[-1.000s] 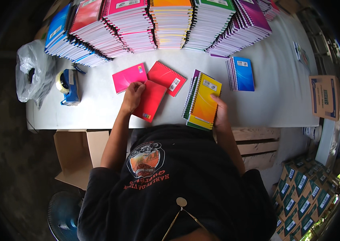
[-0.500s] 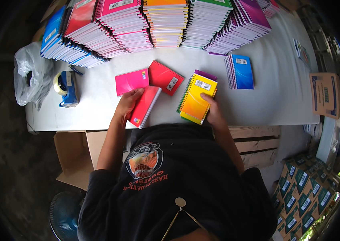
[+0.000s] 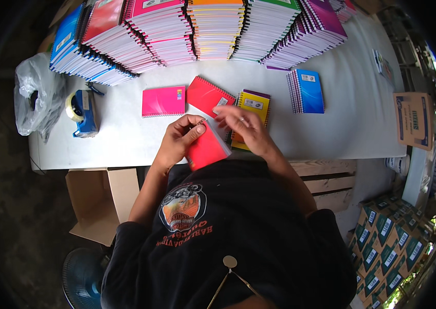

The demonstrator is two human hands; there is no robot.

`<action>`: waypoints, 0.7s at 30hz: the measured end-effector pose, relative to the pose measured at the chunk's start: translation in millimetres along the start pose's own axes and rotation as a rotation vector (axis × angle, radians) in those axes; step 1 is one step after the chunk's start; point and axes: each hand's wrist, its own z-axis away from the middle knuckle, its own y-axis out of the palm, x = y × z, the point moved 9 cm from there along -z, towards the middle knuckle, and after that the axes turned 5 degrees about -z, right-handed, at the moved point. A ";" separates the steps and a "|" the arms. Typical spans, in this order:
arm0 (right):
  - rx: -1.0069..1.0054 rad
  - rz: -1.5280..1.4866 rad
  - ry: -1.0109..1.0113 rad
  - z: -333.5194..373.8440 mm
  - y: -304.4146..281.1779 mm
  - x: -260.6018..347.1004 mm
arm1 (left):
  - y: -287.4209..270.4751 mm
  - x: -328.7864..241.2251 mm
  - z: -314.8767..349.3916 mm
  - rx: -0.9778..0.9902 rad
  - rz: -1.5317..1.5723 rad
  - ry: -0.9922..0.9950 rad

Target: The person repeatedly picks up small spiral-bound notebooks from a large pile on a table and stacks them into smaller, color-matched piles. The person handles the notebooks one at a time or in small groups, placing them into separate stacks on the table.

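Observation:
A red spiral notebook [image 3: 205, 150] is in my left hand [image 3: 177, 140], thumb on its cover, held tilted at the table's front edge. My right hand [image 3: 249, 132] hovers just right of it, fingers apart and slightly blurred, holding nothing. Beneath that hand lies a yellow spiral notebook [image 3: 254, 103] on top of a small pile, with a purple edge showing behind. Another red notebook [image 3: 203, 93] rests askew on the table, partly covered by my right fingertips in this view. Left of it lies a pink notebook [image 3: 163, 103]. A small pile of blue notebooks [image 3: 310, 91] sits to the right.
Tall rows of spiral notebooks [image 3: 215, 36] in several colours line the back of the white table [image 3: 352, 129]. At left are a blue tape dispenser [image 3: 88, 116] and a clear plastic bag [image 3: 48, 92]. An open cardboard box [image 3: 91, 198] stands below, with a fan [image 3: 81, 280] nearby.
My right hand has let go of the yellow notebook and moved left toward the red one. My left hand has brought the red notebook rightward and turned it, away from the pink notebook.

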 end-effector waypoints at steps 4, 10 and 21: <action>0.010 0.266 -0.159 3.6 20.8 23.0 | 8.1 -47.9 6.2 -0.087 -0.102 0.205; -0.249 -0.030 -0.259 17.4 -38.1 27.3 | 13.4 -66.8 -2.7 -0.083 -0.408 0.126; -0.766 0.394 -0.114 30.6 -193.7 -25.2 | 130.5 -13.8 -12.6 0.164 -1.361 0.831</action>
